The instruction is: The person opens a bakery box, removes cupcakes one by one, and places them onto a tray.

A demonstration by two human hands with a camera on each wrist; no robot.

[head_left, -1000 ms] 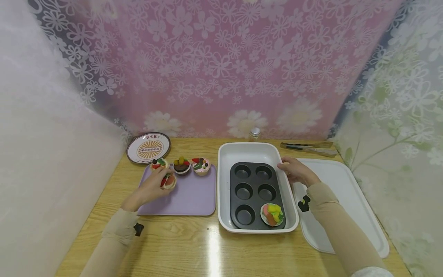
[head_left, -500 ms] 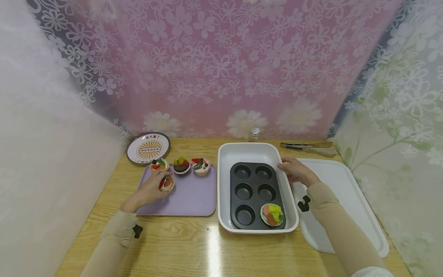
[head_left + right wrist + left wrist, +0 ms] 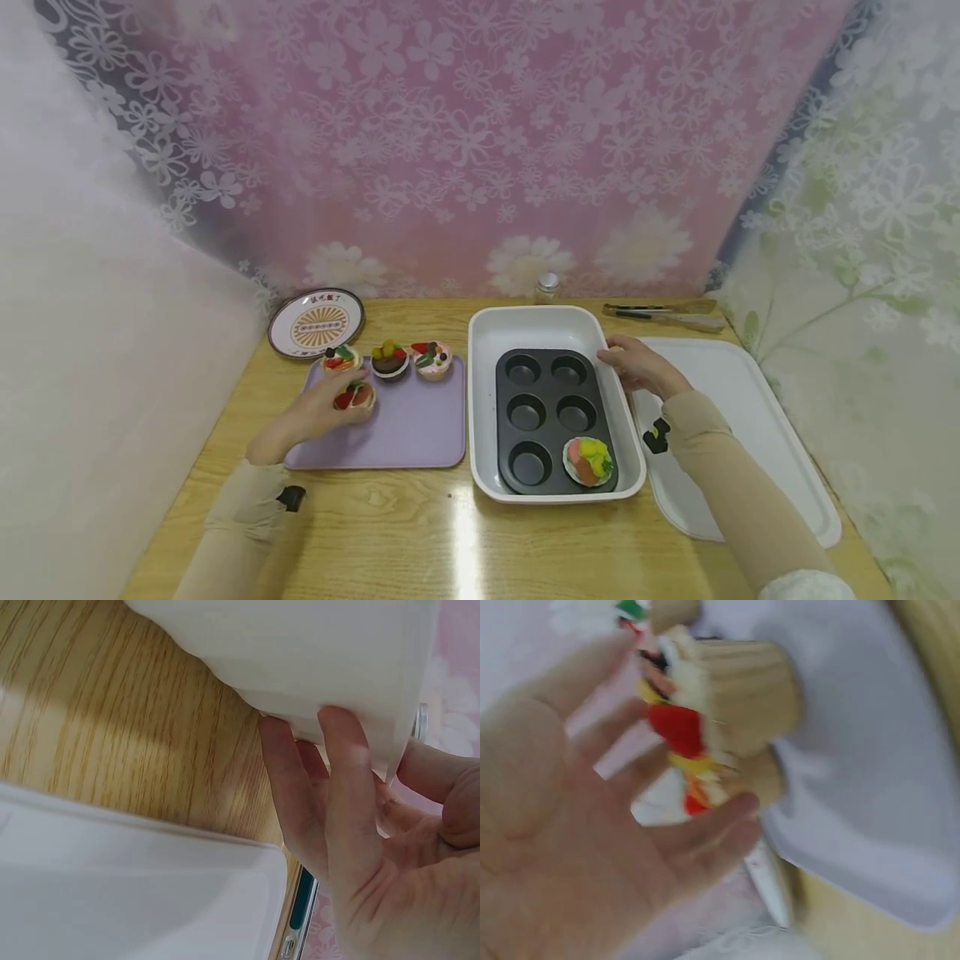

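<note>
My left hand (image 3: pixel 315 408) is over the left part of the purple tray (image 3: pixel 416 433), beside a fruit-topped toy cupcake (image 3: pixel 354 396). In the left wrist view, its loosely spread fingers (image 3: pixel 720 825) reach around the cupcake (image 3: pixel 750 694), whose tan base stands on the tray. My right hand (image 3: pixel 637 367) holds the right rim of a white basin (image 3: pixel 483 400), fingers against the outer wall and thumb at the rim. Inside the basin lies a black muffin tin (image 3: pixel 551 433) with a yellow-topped cupcake (image 3: pixel 588 461) in its near-right cup.
Along the tray's far edge stand a white-topped cupcake (image 3: pixel 342 358), a chocolate cupcake (image 3: pixel 389 364) and a pink cupcake (image 3: pixel 432 362). A patterned plate (image 3: pixel 318 325) lies behind. On the right are a white tray (image 3: pixel 720 417) and tongs (image 3: pixel 667 315); a jar (image 3: pixel 547 287) stands behind the basin.
My left hand and the cupcake beside it have shifted slightly left on the purple tray. The right hand still holds the basin rim. The head view has shifted a little.
</note>
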